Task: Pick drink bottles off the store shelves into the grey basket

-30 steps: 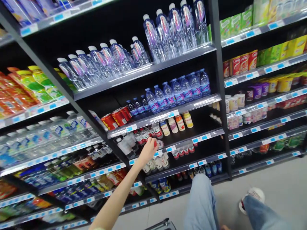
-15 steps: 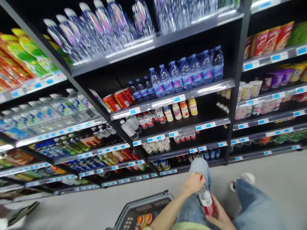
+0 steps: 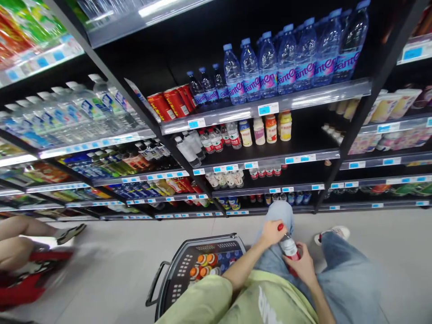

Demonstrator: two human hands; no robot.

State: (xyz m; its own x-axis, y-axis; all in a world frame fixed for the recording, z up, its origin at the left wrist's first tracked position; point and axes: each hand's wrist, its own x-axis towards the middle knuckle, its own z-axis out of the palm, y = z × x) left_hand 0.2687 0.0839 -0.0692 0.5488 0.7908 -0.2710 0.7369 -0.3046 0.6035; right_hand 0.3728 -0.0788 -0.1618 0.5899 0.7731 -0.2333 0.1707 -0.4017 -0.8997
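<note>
A clear water bottle (image 3: 289, 245) with a white and red label and a red cap is tilted over my bent knees. My left hand (image 3: 272, 234) is closed round its neck, just under the red cap (image 3: 280, 227). Lower down, my right hand (image 3: 303, 263) wraps the bottle's body at the red part of the label. The bottle's base is mostly hidden behind that hand. To my left on the floor stands a dark shopping basket (image 3: 178, 274) containing several orange-capped bottles (image 3: 204, 265) and some blue-topped ones.
Black shelves (image 3: 236, 112) in front hold blue-capped water bottles (image 3: 266, 72), red cans (image 3: 165, 105) and small coloured drink bottles (image 3: 270, 129). At the far left, another person's legs (image 3: 23, 234) show beside something red (image 3: 20, 288). Grey floor (image 3: 111, 256) runs along the shelves.
The view has shifted down and closer, bringing more of the basket and the other person's legs in. My right hand has come higher on the bottle, nearer my left hand.
</note>
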